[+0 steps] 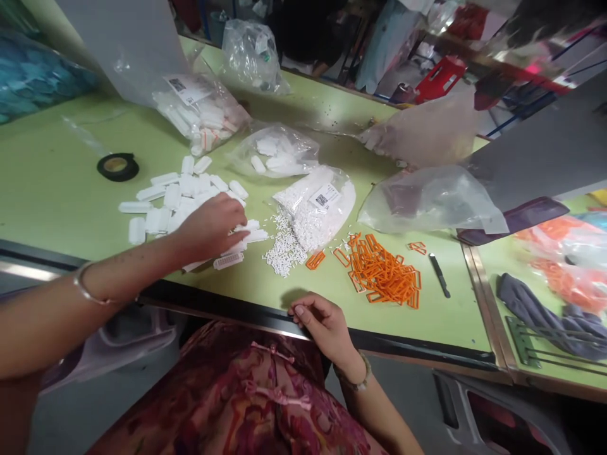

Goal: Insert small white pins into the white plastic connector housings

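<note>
- Left table side: black tape roll [117, 167] on green table [57, 183]
- Left hand [208, 226] down on loose white plastic bars [176, 197], fingers narrow, can't tell if holding any; more bars in bags
- Centre: bag of white pellets [317, 215], spill [284, 250] in front
- Right hand [322, 325] on near edge, loosely curled, empty
- Right: orange plastic frames [382, 272] piled loose, black-handled knife [439, 275]

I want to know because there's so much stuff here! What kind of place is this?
Probably a small workshop or factory room: a long green worktable holds a heap of small white plastic parts, orange plastic pieces, and clear bags with barcode labels.
</note>
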